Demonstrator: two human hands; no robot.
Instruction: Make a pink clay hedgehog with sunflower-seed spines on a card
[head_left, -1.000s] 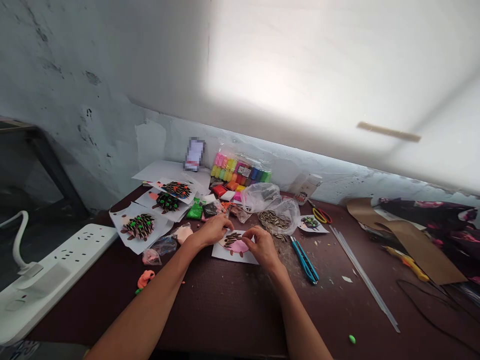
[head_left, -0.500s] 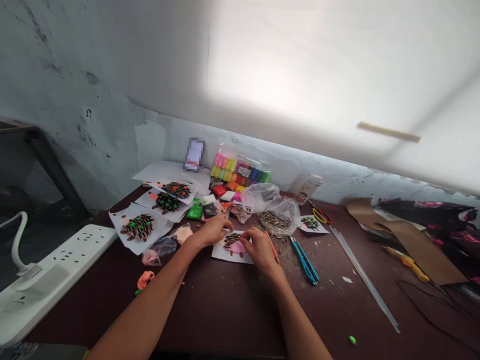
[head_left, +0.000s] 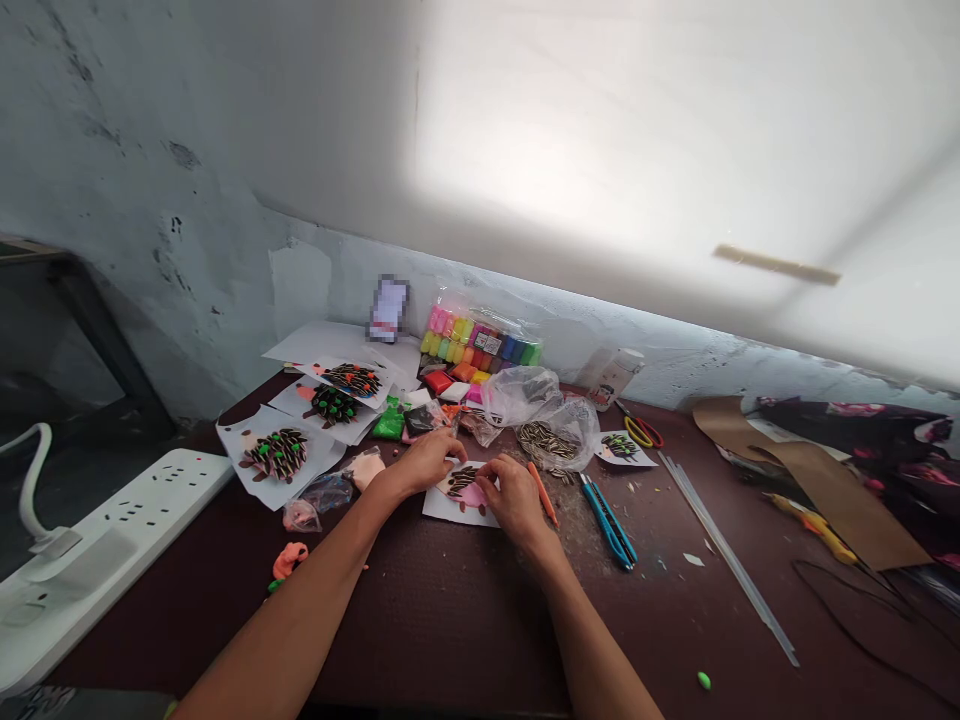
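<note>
A small white paper card [head_left: 442, 509] lies on the table before me, bearing a pink clay shape [head_left: 472, 494] set with rows of dark striped seeds [head_left: 462, 482]. My left hand [head_left: 429, 460] is closed, its bent fingers on the card's upper left edge. Over the right part of the clay, my right hand [head_left: 513, 497] is closed with thumb and fingertips pinched together. Whatever lies between those fingertips is too small to make out. An orange stick-shaped tool [head_left: 543, 494] lies beside the right hand. Behind it is a clear plastic bag [head_left: 574, 430] of loose seeds [head_left: 546, 443].
Finished seed-and-clay hedgehogs [head_left: 277, 455] lie on papers at left, near a white power strip [head_left: 161, 515]. Colored clay packs [head_left: 480, 345] stand against the wall. Rightward are a blue-handled cutting tool [head_left: 609, 524], scissors [head_left: 643, 431], clear sticks [head_left: 731, 560] and a yellow glue gun [head_left: 817, 528].
My right hand has shifted slightly left over the card, uncovering more of the orange tool. My left hand has stayed nearly still.
</note>
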